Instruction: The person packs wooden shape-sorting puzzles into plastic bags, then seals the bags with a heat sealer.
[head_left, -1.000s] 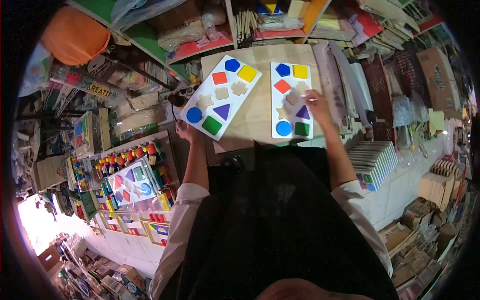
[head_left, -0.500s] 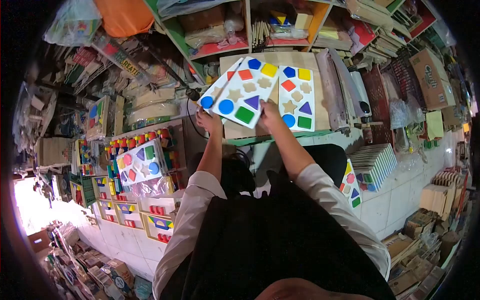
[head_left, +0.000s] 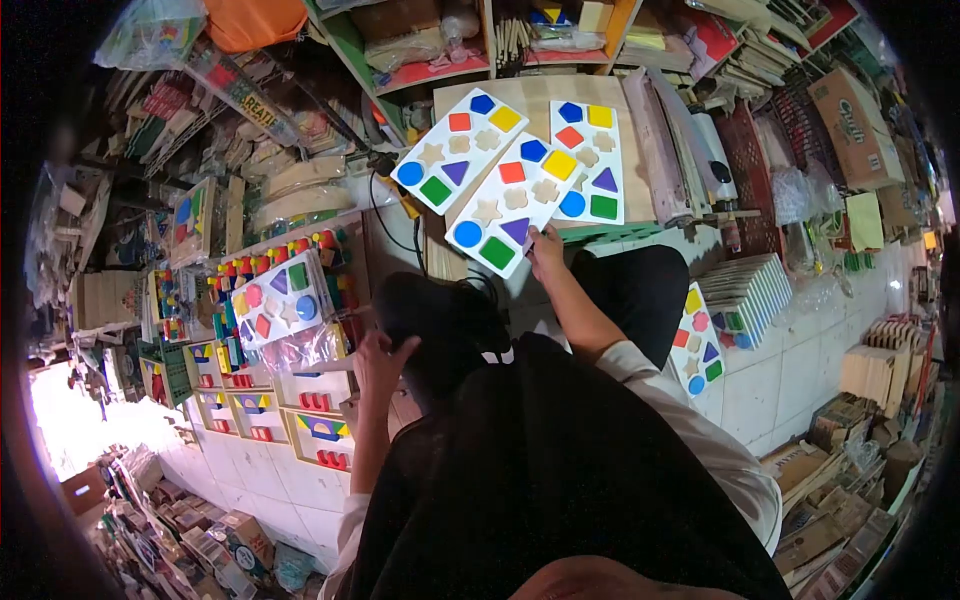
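Shape-puzzle board (head_left: 512,203), white and flat with coloured shapes set in it, is held tilted at its near edge by the right hand (head_left: 545,247), just past the near edge of the desk (head_left: 640,190). The fingers of that hand are closed on the board's near rim; exactly how the thumb lies cannot be told. The board is judged stiff, thin and light, probably wood, with loose inset pieces that could drop out if it is tipped far; a hold on the bare white rim, away from the pieces, looks safest.

Largest in view is a cluttered shop room: shelves (head_left: 430,60) at the far side are packed with bags and boxes, cardboard cartons (head_left: 850,115) are stacked at the right, and the tiled floor (head_left: 790,380) is seen near. On the pale wooden desk two more boards are laid flat: one at the far left (head_left: 458,150) and one at the right (head_left: 588,162), partly overlapped by the held board. More wrapped puzzles (head_left: 280,310) are piled at the left.

The left hand (head_left: 382,362) is raised near a dark bundle (head_left: 445,325) at the lap, fingers loosely spread; whether anything is gripped cannot be told.
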